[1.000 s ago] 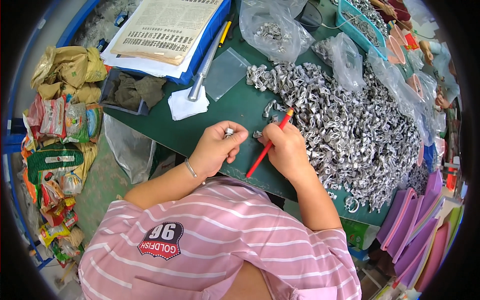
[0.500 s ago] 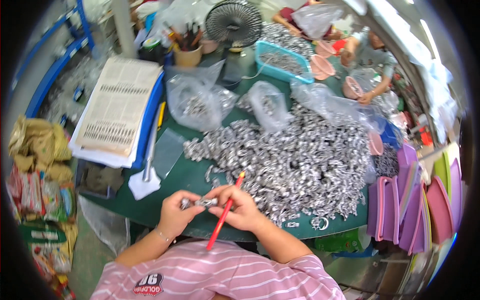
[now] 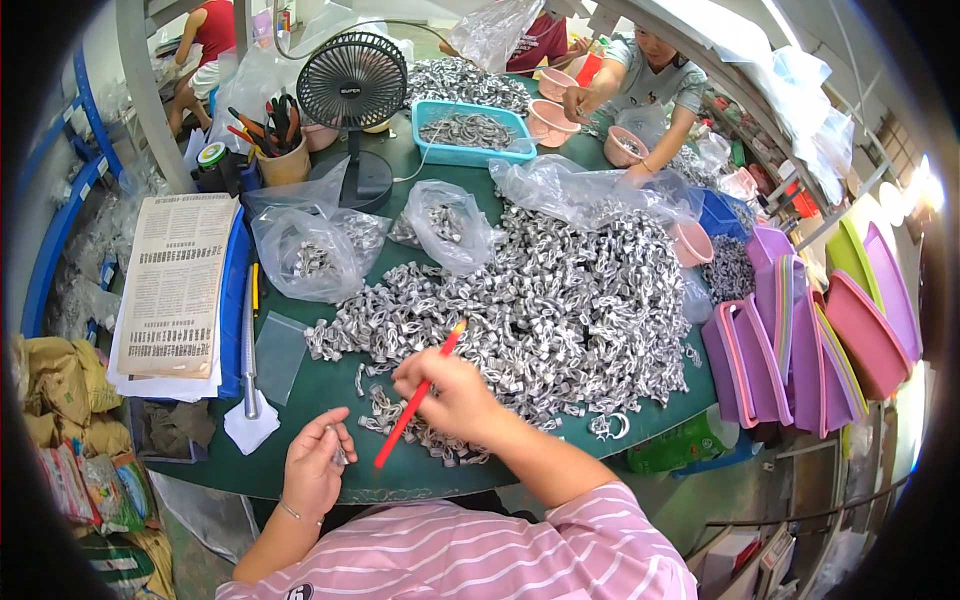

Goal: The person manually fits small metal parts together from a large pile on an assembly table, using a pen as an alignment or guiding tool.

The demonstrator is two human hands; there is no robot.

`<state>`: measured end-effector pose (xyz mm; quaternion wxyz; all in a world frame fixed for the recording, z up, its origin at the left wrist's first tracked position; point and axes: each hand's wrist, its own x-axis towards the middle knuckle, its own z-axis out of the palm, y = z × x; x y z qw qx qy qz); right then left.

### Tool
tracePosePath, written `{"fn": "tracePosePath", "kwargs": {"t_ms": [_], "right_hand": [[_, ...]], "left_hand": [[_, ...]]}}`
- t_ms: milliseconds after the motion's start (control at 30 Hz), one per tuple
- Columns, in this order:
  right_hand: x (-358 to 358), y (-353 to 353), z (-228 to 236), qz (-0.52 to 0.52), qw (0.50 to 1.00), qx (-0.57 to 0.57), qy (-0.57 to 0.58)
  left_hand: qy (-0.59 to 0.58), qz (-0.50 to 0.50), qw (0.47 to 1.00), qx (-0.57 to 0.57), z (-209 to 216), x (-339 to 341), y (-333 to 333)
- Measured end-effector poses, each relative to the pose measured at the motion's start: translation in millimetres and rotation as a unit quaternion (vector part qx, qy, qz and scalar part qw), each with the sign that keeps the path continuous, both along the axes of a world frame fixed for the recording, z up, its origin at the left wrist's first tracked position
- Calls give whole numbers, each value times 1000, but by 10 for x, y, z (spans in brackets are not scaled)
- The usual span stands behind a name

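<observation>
A red pencil slants through the fingers of my right hand, its pointed end up and away from me. That hand hangs over the near left edge of a big heap of small silver metal pieces. Close to the table's front edge, my left hand has its fingers closed on a small metal piece, mostly hidden by the fingers. A few loose pieces lie around the heap, among them a curved one at its near right.
Behind the heap stand plastic bags of pieces, a black fan and a blue basket. Newspaper lies on papers at left, near a metal ruler. Purple and pink bins stand at right. A co-worker's hand reaches a pink bowl.
My hands have parted. The right one, with the pencil, has moved up to the heap; the left has shifted left and down with a small piece. The view has tilted upward.
</observation>
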<state>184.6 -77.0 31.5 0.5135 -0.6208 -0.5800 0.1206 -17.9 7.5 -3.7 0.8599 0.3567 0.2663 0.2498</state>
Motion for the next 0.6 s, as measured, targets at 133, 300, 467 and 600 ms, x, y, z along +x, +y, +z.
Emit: {"fn": "tracePosePath", "kwargs": {"t_ms": [133,300,467,600], "right_hand": [[567,34,304,-175,982,63,-37],[1877,56,519,-335,926,174,-15],[2676,174,647,-416,880,216,-73],[2930,358,566,-442,868,176,-139]], "left_hand": [[31,-8,999,27,-59,-86,1],[19,-10,1000,-20,10,-103,17],[4,-16,1000,-20,24,-14,-13],[44,0,999,2,69,12,-20]]}}
